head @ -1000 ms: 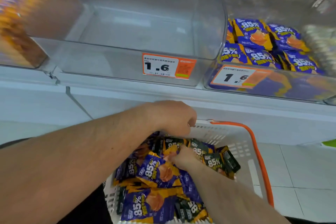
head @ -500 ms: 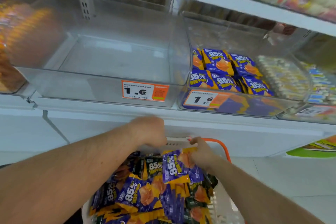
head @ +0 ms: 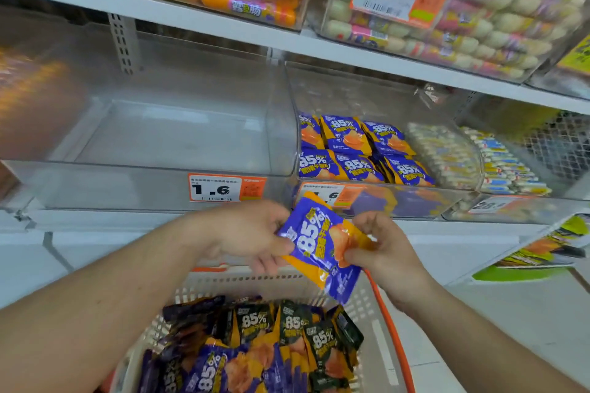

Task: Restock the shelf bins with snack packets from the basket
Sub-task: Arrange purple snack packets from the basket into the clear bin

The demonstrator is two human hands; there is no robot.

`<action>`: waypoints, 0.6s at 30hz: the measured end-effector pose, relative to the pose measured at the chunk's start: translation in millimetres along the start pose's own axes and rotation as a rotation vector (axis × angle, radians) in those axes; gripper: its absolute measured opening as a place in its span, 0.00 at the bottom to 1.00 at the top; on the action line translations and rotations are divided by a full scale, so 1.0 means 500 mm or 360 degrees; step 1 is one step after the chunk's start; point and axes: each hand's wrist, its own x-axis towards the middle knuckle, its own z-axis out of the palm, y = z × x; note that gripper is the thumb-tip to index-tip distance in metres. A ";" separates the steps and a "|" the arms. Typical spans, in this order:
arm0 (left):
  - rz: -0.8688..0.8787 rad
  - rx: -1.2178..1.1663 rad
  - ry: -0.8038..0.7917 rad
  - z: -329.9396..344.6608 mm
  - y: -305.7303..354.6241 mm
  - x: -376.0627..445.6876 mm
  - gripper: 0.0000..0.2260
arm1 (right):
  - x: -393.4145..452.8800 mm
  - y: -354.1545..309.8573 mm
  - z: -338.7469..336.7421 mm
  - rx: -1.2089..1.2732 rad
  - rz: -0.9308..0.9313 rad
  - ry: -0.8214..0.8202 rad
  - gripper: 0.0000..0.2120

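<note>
Lifted from basket [head: 376,306], tilted packet [head: 322,246] gripped by both hands, top pointing up-left.

Both my hands, left [head: 245,234] and right [head: 381,250], pinching purple packet [head: 319,246] above basket [head: 380,322]; clear bin [head: 153,188] ahead.

bright even light, soft motion blur, wide-angle bending at the edges.

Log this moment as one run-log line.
step: packet lifted | purple packet: above basket | left hand: holding | right hand: pinching | left bin: empty
</note>
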 end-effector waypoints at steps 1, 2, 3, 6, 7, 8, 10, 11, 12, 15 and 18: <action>0.0075 0.0004 0.0048 -0.007 0.012 -0.009 0.07 | 0.000 -0.009 -0.001 -0.0132 -0.0150 0.0044 0.25; 0.0139 -0.0015 0.0108 -0.012 0.024 -0.016 0.07 | -0.001 -0.019 -0.001 -0.0239 -0.0281 0.0081 0.23; 0.0193 -0.0072 0.0176 -0.017 0.033 -0.021 0.07 | -0.003 -0.029 -0.002 -0.0341 -0.0414 0.0117 0.21; 0.0341 -0.0270 0.0383 -0.028 0.054 -0.028 0.07 | -0.010 -0.060 -0.002 -0.0676 -0.0956 0.0239 0.16; 0.0402 -0.0302 0.0444 -0.030 0.062 -0.028 0.07 | -0.011 -0.068 0.002 -0.0752 -0.1119 0.0239 0.17; 0.0466 -0.0335 0.0499 -0.031 0.068 -0.027 0.08 | -0.010 -0.073 0.007 -0.0806 -0.1221 0.0235 0.20; 0.0579 -0.0398 0.0593 -0.035 0.080 -0.024 0.09 | -0.009 -0.084 0.021 -0.0863 -0.1295 0.0264 0.25; 0.0619 -0.0419 0.0624 -0.038 0.086 -0.024 0.09 | -0.009 -0.090 0.028 -0.0863 -0.1295 0.0288 0.27; 0.0649 -0.0435 0.0640 -0.041 0.090 -0.024 0.09 | -0.007 -0.094 0.033 -0.0845 -0.1284 0.0302 0.27; 0.0690 -0.0487 0.0667 -0.049 0.094 -0.027 0.10 | 0.001 -0.106 0.044 -0.0763 -0.1222 0.0298 0.25; 0.0687 -0.0535 0.0711 -0.055 0.092 -0.024 0.11 | 0.013 -0.112 0.053 -0.0628 -0.1146 0.0230 0.24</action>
